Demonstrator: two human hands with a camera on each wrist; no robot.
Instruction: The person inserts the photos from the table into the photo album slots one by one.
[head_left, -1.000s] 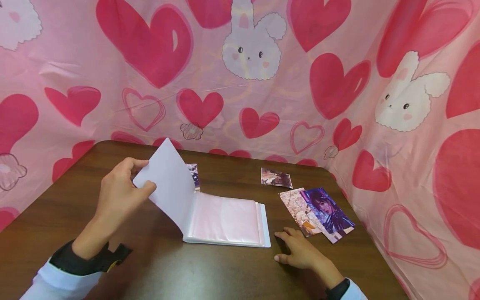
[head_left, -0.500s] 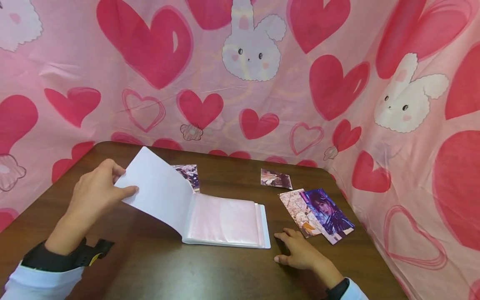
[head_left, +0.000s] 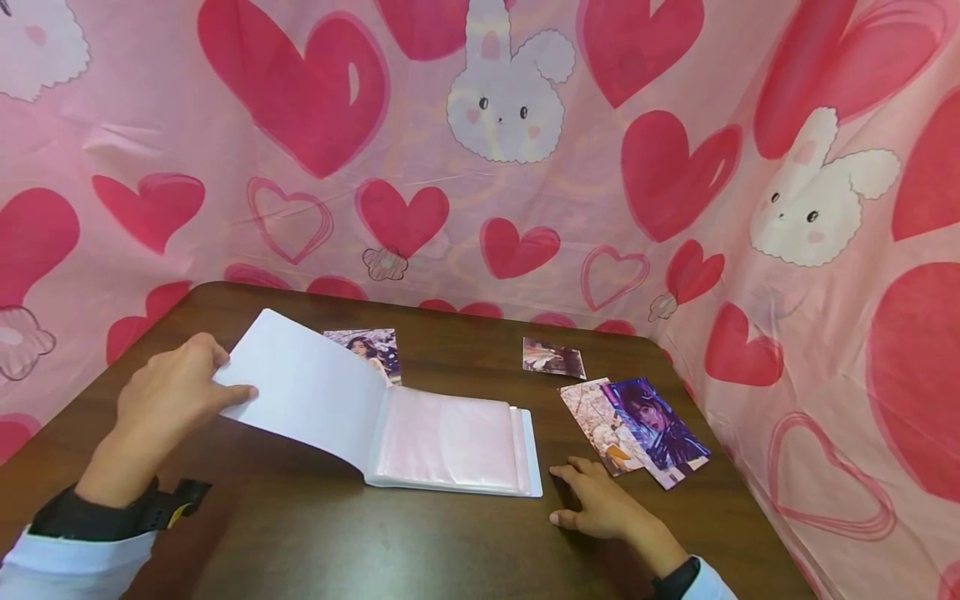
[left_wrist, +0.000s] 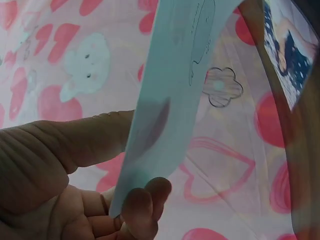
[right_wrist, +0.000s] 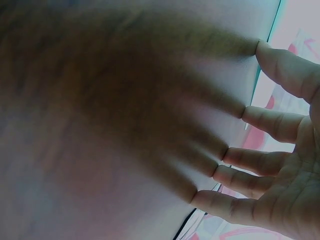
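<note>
A small photo album [head_left: 450,442] lies on the table with clear pinkish sleeves showing. Its white front cover [head_left: 300,387] is lifted and tilted to the left. At the cover's outer edge, my left hand [head_left: 161,400] pinches it between thumb and fingers. The left wrist view shows the cover [left_wrist: 165,115] edge-on, with faint dark lines on its outer face. My right hand [head_left: 596,500] rests its fingertips on the table just right of the album. Those fingers [right_wrist: 272,122] are spread and hold nothing in the right wrist view.
Behind the cover lies a photo card [head_left: 382,346], partly hidden. Another card [head_left: 553,358] lies toward the back right. Overlapping cards [head_left: 652,425] sit beyond my right hand. A pink heart-and-rabbit cloth [head_left: 420,125] hangs behind the brown table [head_left: 337,542].
My left hand has moved left and down, swinging the album cover wider and lower. More of the card behind it shows. The right hand has stayed in place.
</note>
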